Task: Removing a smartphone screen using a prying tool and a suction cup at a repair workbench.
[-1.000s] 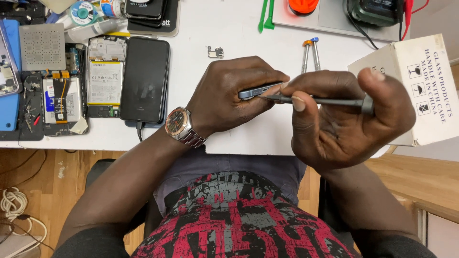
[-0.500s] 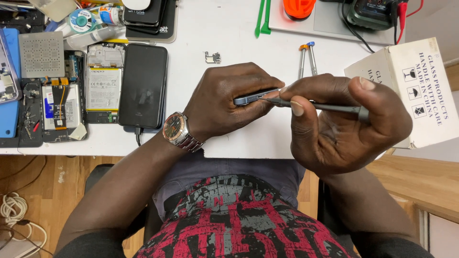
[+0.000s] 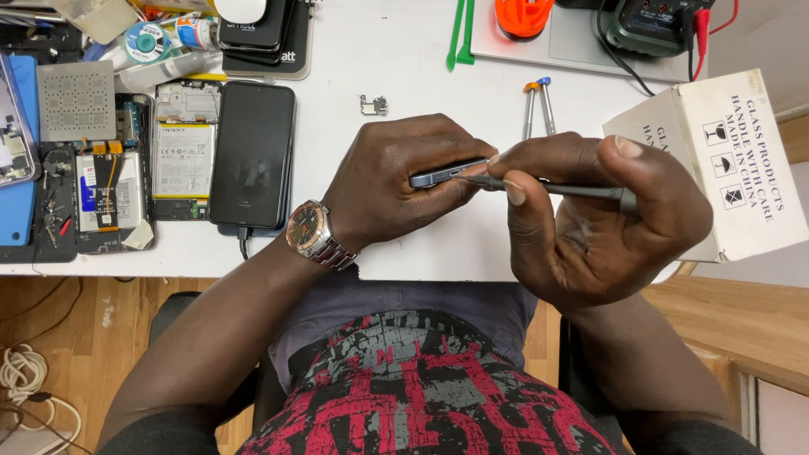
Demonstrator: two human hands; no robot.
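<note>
Head view, centre of frame, shows me both hands closed above the white tabletop [image 3: 404, 59] — left hand [image 3: 396, 181] wrapped round a blue-grey phone [image 3: 442, 174] held edge-up, right hand [image 3: 602, 219] pinching a thin dark tool [image 3: 581, 190] whose tip meets the phone's end — a cardboard box [image 3: 725, 164] just beside at right.

Off to my right there's a white cardboard box [image 3: 725, 160] sitting tilted at the table's edge, with black print and small square pictograms on its side, partly tucked behind my right hand [image 3: 590, 219]. Over on the left, a black phone [image 3: 251, 153] lies face up with its screen dark, plugged in at the bottom end. Right beside it is an opened phone [image 3: 180, 152] showing a battery with a white label. Further left, another opened phone [image 3: 108, 192] has a white-and-blue label on its battery. Nothing's lit up anywhere.
</note>
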